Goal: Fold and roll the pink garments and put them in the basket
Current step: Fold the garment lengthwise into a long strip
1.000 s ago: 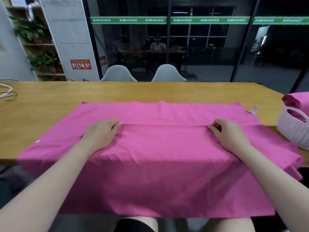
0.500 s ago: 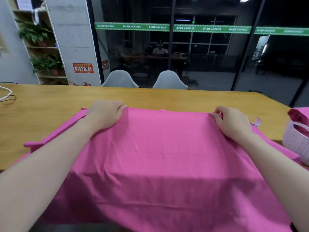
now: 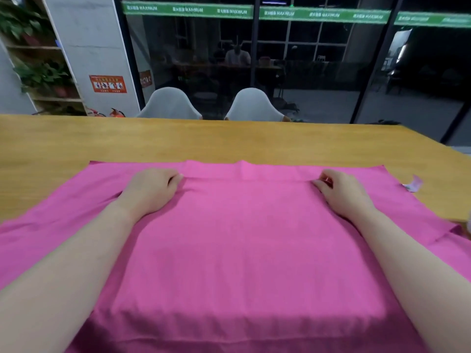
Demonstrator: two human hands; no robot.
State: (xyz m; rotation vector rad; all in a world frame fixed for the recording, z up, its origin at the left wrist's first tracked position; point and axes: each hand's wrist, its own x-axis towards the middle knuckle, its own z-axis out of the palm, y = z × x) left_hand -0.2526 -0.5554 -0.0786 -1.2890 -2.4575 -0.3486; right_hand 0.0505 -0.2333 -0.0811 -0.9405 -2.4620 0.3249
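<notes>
the left hand (image 3: 150, 191) and the right hand (image 3: 342, 193), well apart, each pinched with curled fingers the folded-over edge of a bright pink cloth garment (image 3: 242, 238). the garment lay spread flat under both hands on the yellow wooden worktop (image 3: 229, 141), its near part hanging over the worktop's front edge.

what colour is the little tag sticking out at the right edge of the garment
Pale lilac-white, against the pink garment; the tag shows best in the head view.
</notes>
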